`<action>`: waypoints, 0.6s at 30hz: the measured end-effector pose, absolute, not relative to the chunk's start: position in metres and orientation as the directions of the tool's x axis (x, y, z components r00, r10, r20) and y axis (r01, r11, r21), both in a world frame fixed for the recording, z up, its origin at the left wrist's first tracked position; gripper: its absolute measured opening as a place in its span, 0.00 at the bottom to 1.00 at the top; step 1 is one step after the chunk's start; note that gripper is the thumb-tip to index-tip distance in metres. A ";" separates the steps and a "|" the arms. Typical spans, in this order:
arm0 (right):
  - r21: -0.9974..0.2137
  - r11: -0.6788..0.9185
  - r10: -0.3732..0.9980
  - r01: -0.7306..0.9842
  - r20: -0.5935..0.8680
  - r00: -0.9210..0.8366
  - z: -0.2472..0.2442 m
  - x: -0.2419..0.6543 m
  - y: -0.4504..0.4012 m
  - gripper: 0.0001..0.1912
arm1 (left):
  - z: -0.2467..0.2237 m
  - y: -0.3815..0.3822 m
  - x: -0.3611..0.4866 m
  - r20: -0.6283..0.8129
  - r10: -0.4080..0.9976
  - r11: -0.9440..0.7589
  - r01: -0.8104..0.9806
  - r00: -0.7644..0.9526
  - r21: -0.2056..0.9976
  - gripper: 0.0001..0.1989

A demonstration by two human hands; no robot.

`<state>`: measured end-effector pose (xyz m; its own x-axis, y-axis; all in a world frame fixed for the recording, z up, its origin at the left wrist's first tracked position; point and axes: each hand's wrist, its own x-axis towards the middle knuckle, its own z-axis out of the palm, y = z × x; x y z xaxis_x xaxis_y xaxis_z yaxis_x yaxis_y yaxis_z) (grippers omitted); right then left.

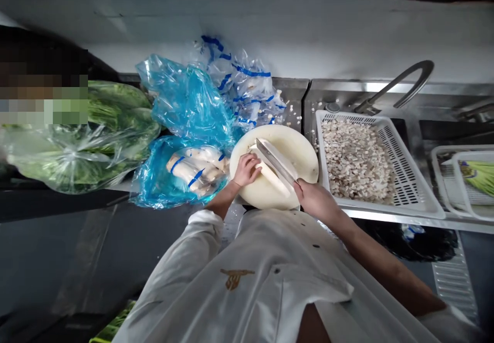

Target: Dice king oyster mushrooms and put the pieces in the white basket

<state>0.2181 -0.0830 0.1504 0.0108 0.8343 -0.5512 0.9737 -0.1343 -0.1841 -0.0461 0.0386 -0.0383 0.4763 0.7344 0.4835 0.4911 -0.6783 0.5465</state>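
Note:
A round cream cutting board (299,138) lies in front of me, with a thick white king oyster mushroom (275,179) on it. My left hand (247,170) presses its curled fingers onto the mushroom's far left end. My right hand (315,200) is closed around the handle of a kitchen knife (275,161). The blade runs slantwise along the mushroom, between it and another pale mushroom piece (284,158) on the far side. Left of the board, packed king oyster mushrooms (200,169) with blue tape lie in an open blue plastic bag (148,183).
To the right, a white slotted basket (419,191) holds diced mushroom (355,163); a curved faucet (419,70) rises behind it. Torn clear wrappers (250,83) and mushroom scraps lie behind the board. Bagged green vegetables (77,157) stand left, another basket (443,152) far right.

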 end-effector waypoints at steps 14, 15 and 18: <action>-0.072 -0.143 0.724 0.987 -0.687 0.055 0.127 0.157 -0.042 0.23 | -0.046 0.045 -0.047 0.413 0.759 -0.639 0.453 0.504 0.621 0.16; -0.080 -0.138 0.723 0.987 -0.689 0.045 0.125 0.156 -0.038 0.23 | -0.046 0.045 -0.047 0.425 0.754 -0.646 0.449 0.500 0.618 0.16; -0.117 -0.108 0.725 0.987 -0.689 -0.002 0.132 0.170 -0.045 0.22 | -0.044 0.046 -0.046 0.449 0.734 -0.670 0.441 0.509 0.597 0.16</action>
<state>0.1699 -0.0445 0.1319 -0.0020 0.7249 -0.6889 0.9873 -0.1081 -0.1167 -0.0464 0.0464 -0.0438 0.5088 0.7344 0.4492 0.4411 -0.6705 0.5966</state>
